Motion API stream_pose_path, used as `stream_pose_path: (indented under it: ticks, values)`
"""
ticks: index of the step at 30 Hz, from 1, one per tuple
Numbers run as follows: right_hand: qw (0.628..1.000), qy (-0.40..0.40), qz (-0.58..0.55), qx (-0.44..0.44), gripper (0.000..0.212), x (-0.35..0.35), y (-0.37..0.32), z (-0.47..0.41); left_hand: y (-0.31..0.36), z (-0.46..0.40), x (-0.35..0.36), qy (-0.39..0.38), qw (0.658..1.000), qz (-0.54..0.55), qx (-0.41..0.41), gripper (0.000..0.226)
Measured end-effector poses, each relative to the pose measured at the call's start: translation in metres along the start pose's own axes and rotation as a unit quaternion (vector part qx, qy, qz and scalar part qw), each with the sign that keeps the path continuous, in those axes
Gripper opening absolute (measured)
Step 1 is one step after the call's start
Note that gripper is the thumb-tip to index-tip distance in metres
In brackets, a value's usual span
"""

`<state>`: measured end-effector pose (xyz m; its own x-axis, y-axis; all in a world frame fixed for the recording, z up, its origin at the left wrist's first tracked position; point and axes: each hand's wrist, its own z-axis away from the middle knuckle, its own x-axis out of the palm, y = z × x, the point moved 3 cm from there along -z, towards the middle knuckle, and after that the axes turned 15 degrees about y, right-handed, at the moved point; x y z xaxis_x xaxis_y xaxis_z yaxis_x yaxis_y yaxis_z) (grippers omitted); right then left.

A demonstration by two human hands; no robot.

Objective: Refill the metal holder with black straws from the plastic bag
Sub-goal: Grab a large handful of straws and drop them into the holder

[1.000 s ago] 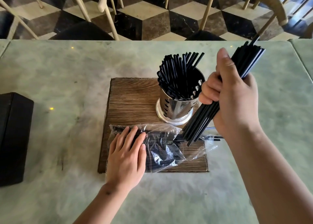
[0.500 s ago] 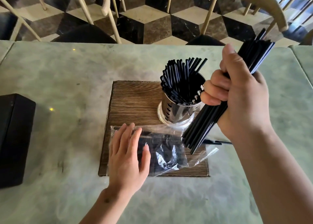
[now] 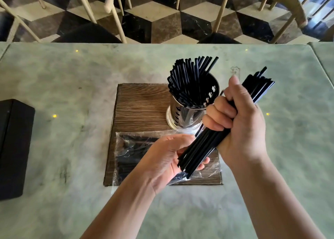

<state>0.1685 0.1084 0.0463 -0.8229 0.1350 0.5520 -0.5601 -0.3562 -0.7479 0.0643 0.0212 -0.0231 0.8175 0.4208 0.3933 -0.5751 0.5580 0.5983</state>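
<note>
While the right hand (image 3: pixel 240 123) grips the straw bundle (image 3: pixel 206 144) — slanting lower-left to upper-right — the open left hand (image 3: pixel 168 159) cups its lower end.

Right hand (image 3: pixel 240 123) fisted around straw bundle (image 3: pixel 204 144); left hand (image 3: pixel 168 159) cupped beneath.

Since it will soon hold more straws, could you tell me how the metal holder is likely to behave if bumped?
The holder is tall and narrow, so probably tippy. Its straws lean left, which may pull it that way. The flared base looks likely to steady it somewhat on the board.
</note>
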Motion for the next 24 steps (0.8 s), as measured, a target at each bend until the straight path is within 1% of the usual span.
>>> stream_pose_path:
  ticks: [2,3,5,6,7,8,11,13,14,16,17,18,19,20,21,22,23,24]
  values:
    - [0.998,0.058,0.006,-0.03,0.042,-0.01,0.006,0.006,0.0,0.004,0.0,-0.017,1.0,0.022,0.008,0.027]
    - [0.993,0.102,0.021,-0.062,0.042,-0.017,0.009,0.01,-0.001,0.006,0.0,-0.013,0.999,0.027,0.01,0.022]
    - [0.967,0.197,0.088,-0.135,0.04,-0.031,0.014,0.018,-0.004,0.009,-0.001,0.007,0.999,0.031,0.014,0.017]
    - [0.952,0.234,0.119,-0.155,0.038,-0.037,0.017,0.021,-0.005,0.01,-0.001,0.016,0.999,0.03,0.016,0.017]
    - [0.945,0.255,0.13,-0.157,0.034,-0.041,0.02,0.022,-0.007,0.011,-0.002,0.023,0.999,0.023,0.022,0.018]
    - [0.946,0.258,0.126,-0.148,0.03,-0.041,0.024,0.023,-0.007,0.012,-0.002,0.027,0.999,0.012,0.032,0.02]
    - [0.969,0.207,0.077,-0.107,0.016,-0.034,0.03,0.024,-0.009,0.013,-0.002,0.016,0.998,-0.015,0.057,0.021]
    - [0.971,0.19,0.085,-0.117,0.012,-0.027,0.027,0.026,-0.008,0.014,0.0,0.003,0.998,-0.022,0.061,0.013]
    - [0.97,0.182,0.096,-0.128,0.012,-0.024,0.025,0.026,-0.007,0.014,0.001,-0.005,0.998,-0.024,0.064,0.012]
    - [0.973,0.153,0.098,-0.139,0.026,-0.017,0.018,0.025,-0.004,0.014,0.0,-0.009,0.996,-0.033,0.079,0.022]
    - [0.978,0.131,0.089,-0.138,0.032,-0.011,0.012,0.023,0.0,0.012,-0.004,0.013,0.993,-0.058,0.105,0.028]
    - [0.981,0.116,0.083,-0.133,0.034,-0.007,0.008,0.02,0.001,0.009,-0.013,0.065,0.98,-0.112,0.153,0.032]
    - [0.983,0.104,0.08,-0.132,0.036,-0.003,0.002,0.018,0.0,0.006,-0.027,0.143,0.946,-0.188,0.224,0.031]
    - [0.983,0.091,0.078,-0.136,0.037,0.004,-0.006,0.014,0.004,0.005,-0.041,0.237,0.881,-0.27,0.307,0.028]
    - [0.983,0.082,0.078,-0.142,0.038,0.01,-0.014,0.011,0.005,0.007,-0.054,0.319,0.798,-0.339,0.383,0.025]
    - [0.982,0.072,0.081,-0.157,0.038,0.018,-0.023,0.007,0.004,0.008,-0.065,0.368,0.712,-0.395,0.449,0.024]
    - [0.978,0.062,0.086,-0.18,0.038,0.027,-0.033,0.003,-0.001,0.006,-0.073,0.38,0.649,-0.441,0.49,0.025]
    - [0.972,0.052,0.098,-0.208,0.037,0.035,-0.042,0.001,-0.009,0.002,-0.079,0.376,0.61,-0.48,0.506,0.027]
